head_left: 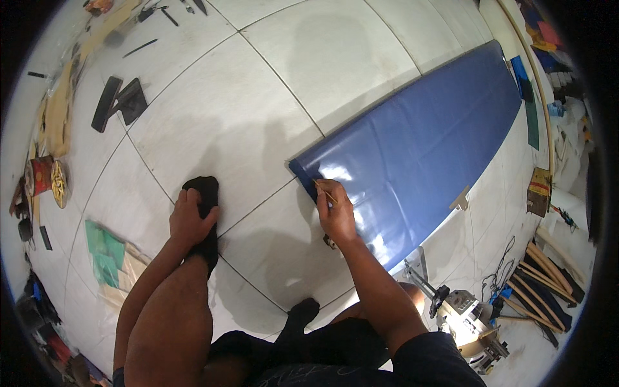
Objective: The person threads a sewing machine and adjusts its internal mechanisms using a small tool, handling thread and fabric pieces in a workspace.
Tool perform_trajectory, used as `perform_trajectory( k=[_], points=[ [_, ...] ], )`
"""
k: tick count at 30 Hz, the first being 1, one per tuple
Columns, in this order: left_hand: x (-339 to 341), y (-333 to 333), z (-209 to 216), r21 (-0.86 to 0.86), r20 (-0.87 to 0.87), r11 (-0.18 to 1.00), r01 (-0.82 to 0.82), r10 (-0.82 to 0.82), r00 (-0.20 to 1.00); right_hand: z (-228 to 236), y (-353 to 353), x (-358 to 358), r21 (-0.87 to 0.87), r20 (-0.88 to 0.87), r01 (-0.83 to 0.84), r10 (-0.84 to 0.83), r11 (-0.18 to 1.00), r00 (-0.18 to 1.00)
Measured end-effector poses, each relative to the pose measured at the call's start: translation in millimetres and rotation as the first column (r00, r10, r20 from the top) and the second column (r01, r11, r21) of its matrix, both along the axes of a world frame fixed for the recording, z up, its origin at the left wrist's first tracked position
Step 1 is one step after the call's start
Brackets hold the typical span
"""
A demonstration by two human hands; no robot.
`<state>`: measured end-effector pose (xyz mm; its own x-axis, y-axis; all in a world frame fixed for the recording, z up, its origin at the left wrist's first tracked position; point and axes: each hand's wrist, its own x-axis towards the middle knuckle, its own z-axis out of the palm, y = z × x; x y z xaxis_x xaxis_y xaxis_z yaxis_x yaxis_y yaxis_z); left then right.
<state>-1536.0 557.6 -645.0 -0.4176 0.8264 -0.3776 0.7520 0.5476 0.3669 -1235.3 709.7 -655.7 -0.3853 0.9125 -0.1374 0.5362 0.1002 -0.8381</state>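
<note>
A long blue sheet (419,148) with a glossy surface lies across the floor, with a folded darker strip (305,173) along its near left end. My right hand (336,213) is over that end, its fingers pinched round a thin yellow-brown pencil (325,193) in a writing grip. The pencil's tip meets the sheet beside the strip. My left hand (188,218) rests on my foot in a black sock (205,192), thumb apart from the fingers and nothing held in it.
A metal machine (464,316) with a bright light stands at lower right, near several wooden handles (541,290). Green and beige sheets (109,258) lie at left. Black flat pieces (119,103) and hand tools (158,11) are farther off. A small tan piece (460,198) touches the blue sheet's edge.
</note>
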Motion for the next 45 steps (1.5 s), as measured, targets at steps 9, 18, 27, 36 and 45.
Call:
perform_trajectory(
  k=[9, 18, 27, 36, 45],
  points=[
    [3, 1, 0, 0.022, -0.001, 1.0, -0.005, 0.005, 1.0, -7, -2, 7, 0.071, 0.002, 0.008, -0.008, 0.997, 1.0],
    [3, 0, -1, 0.05, -0.018, 0.999, 0.01, -0.009, 1.0, -7, -2, 8, -0.019, -0.078, 0.069, -0.07, 0.997, 0.995],
    [6, 2, 1, 0.02, -0.024, 1.0, -0.019, 0.019, 1.0, -3, 1, 8, 0.032, 0.073, 0.014, -0.016, 0.999, 0.997],
    [4, -1, -2, 0.042, -0.019, 0.999, -0.02, 0.021, 1.0, -7, -2, 10, 0.073, 0.055, 0.008, -0.012, 0.997, 0.998],
    [9, 3, -2, 0.015, -0.004, 1.0, -0.012, 0.012, 1.0, -6, -3, 21, 0.208, 0.102, -0.044, 0.023, 0.977, 0.995]
  ],
)
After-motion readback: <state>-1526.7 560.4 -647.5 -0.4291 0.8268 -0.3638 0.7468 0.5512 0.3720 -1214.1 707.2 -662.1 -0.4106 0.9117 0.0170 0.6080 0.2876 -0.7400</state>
